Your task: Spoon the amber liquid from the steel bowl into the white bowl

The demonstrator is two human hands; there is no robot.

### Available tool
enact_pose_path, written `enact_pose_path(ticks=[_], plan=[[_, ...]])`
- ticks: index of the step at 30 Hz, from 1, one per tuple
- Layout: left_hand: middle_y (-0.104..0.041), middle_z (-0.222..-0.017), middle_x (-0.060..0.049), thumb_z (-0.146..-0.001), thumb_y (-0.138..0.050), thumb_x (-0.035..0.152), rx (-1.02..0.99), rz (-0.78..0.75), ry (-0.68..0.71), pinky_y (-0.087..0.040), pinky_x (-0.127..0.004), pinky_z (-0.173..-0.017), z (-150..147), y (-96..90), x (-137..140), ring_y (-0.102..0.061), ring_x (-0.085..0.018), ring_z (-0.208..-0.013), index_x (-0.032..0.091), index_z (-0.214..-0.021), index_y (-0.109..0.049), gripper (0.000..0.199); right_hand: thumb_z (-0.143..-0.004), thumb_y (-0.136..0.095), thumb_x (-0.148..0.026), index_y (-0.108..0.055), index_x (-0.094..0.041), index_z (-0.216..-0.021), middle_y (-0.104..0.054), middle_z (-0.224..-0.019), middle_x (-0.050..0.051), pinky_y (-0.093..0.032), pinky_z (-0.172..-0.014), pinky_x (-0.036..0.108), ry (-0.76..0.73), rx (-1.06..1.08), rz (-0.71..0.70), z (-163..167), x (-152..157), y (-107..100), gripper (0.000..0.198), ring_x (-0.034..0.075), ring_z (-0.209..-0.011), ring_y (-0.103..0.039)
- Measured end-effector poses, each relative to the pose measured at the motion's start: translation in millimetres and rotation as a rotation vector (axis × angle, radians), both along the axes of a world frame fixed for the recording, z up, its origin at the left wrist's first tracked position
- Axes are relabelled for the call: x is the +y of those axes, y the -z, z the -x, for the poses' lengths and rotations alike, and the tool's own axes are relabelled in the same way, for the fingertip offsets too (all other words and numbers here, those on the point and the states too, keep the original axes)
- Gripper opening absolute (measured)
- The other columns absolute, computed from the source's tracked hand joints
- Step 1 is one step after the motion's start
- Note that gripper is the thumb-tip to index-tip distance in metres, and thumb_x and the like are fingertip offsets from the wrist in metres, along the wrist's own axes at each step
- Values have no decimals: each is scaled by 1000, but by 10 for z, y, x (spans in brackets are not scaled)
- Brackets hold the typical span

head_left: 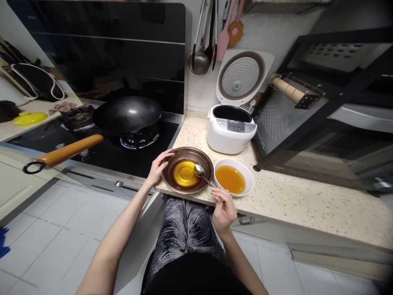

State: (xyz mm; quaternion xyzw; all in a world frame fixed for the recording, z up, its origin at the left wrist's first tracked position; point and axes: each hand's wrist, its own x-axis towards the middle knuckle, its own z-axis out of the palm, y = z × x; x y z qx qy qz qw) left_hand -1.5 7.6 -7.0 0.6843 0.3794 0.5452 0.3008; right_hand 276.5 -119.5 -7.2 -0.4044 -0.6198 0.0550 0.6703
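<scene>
A shallow metal plate (172, 159) with yellow liquid in its middle sits at the counter's front edge. My left hand (158, 167) grips its left rim. My right hand (223, 209) holds a metal spoon (200, 171) by the handle, with the spoon's bowl over the plate's right side. Just right of the plate stands a white bowl (247, 174) filled with orange-yellow liquid.
A white rice cooker (229, 133) with its lid up stands behind the bowl. A black wok (127, 114) with an orange handle rests on the gas stove (101, 153) to the left. A dark metal rack (322, 106) fills the right. Utensils hang on the wall.
</scene>
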Motion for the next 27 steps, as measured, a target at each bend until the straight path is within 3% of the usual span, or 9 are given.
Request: enact_pose_path(ticks=[8, 16, 27], plan=[[-61, -153, -13, -95, -59, 40, 7, 2, 5, -35, -61, -127, 10, -5, 3, -54, -37, -146, 20, -123, -75, 38, -101, -56, -12, -73, -23, -101, -79, -94, 6, -63, -82, 42, 95, 53, -54, -148, 27, -149, 20, 23, -91, -77], [-61, -153, -12, -95, -59, 41, 7, -3, 1, -35, -61, -126, 5, 4, 0, -54, -36, -145, 21, -124, -75, 38, -100, -59, -12, -73, -21, -104, -78, -95, 7, -63, -82, 41, 194, 35, -87, -379, 71, -155, 17, 23, -93, -77], [-61, -153, -13, -96, -58, 43, 23, -3, -3, -36, -61, -126, 6, -7, -6, -54, -37, -146, 21, -124, -75, 40, -100, -55, -11, -71, -24, -108, -79, -96, 7, -63, -80, 42, 178, -245, -111, -595, 89, -83, 22, 23, -92, -76]])
